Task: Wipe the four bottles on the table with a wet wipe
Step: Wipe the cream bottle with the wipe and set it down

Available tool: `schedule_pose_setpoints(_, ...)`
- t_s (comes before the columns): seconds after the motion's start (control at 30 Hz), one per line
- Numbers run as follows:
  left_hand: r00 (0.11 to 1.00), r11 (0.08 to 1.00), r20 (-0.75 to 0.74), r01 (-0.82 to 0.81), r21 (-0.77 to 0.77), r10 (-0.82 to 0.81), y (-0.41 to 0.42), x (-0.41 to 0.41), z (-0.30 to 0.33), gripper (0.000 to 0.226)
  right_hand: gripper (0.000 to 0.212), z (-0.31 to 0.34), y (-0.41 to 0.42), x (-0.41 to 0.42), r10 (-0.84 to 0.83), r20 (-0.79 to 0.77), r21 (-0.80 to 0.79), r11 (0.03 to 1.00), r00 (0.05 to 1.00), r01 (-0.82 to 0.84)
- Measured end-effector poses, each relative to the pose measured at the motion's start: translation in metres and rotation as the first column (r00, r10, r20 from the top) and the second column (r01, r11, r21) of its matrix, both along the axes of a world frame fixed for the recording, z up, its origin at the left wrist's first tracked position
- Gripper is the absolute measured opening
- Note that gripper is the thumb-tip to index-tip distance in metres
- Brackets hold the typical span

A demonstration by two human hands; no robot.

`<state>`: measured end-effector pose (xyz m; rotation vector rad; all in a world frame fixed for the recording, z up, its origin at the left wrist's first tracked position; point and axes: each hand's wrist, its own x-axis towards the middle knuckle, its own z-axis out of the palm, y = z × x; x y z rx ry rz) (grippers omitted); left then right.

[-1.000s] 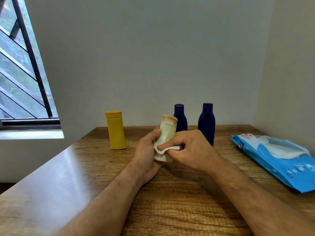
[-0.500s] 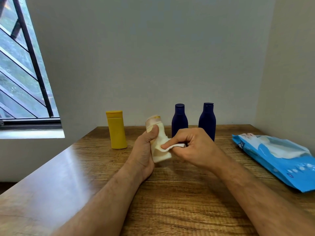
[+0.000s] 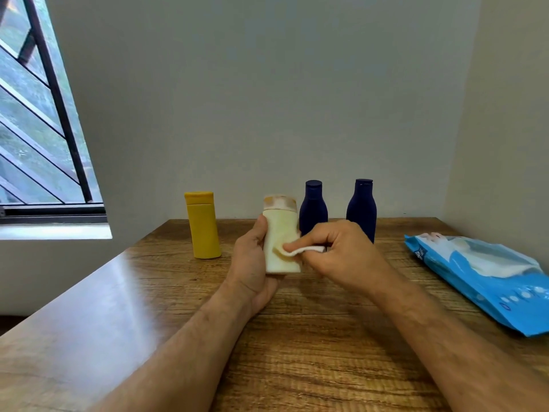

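Observation:
My left hand point(image 3: 252, 263) grips a cream bottle point(image 3: 280, 233) with a pale orange-stained cap, held upright just above the wooden table point(image 3: 297, 337). My right hand point(image 3: 341, 251) pinches a white wet wipe point(image 3: 300, 249) and presses it against the bottle's right side. A yellow bottle point(image 3: 203, 224) stands at the left. Two dark blue bottles stand behind my hands, one point(image 3: 313, 206) at the middle and one point(image 3: 361, 206) to the right, their lower parts hidden by my right hand.
A blue pack of wet wipes point(image 3: 487, 278) lies on the table's right side with a wipe sticking out of its opening. A barred window point(image 3: 38, 114) is at the left. Grey walls close off the back and right.
The cream bottle has gone from tilted left to upright in my left hand. My right hand with the wipe has stayed against the bottle's right side.

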<state>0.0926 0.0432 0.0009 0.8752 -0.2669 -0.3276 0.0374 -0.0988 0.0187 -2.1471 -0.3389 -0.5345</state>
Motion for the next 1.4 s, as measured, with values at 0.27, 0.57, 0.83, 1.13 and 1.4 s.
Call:
schedule_pose_setpoints(0.27, 0.999, 0.991, 0.021, 0.024, 0.129, -0.027, -0.002, -0.004, -0.005, 0.042, 0.020, -0.003, -0.003, 0.004, -0.140, 0.138, 0.151, 0.981, 0.980, 0.119)
schedule_pose_setpoints(0.57, 0.997, 0.998, -0.058, -0.053, 0.044, 0.056, -0.001, -0.001, -0.001, 0.047, 0.015, -0.003, 0.003, 0.002, 0.066, -0.164, -0.023, 0.997, 0.984, -0.071)
schedule_pose_setpoints(0.83, 1.000, 0.992, -0.005, 0.023, 0.123, -0.023, -0.003, -0.009, -0.003, 0.038, 0.018, -0.004, 0.000, 0.004, -0.102, 0.029, 0.150, 0.984, 0.994, 0.096)
schedule_pose_setpoints(1.13, 0.998, 0.999, -0.061, -0.013, 0.030, 0.014, 0.000, -0.002, 0.000, 0.043, 0.014, -0.002, 0.005, -0.003, 0.123, -0.177, -0.038, 0.991, 0.977, -0.131)
schedule_pose_setpoints(1.4, 0.998, 0.992, -0.041, 0.052, 0.114, -0.048, -0.001, -0.008, 0.000, 0.045, 0.021, -0.002, 0.000, 0.002, -0.133, 0.138, 0.175, 0.979, 0.981, 0.108)
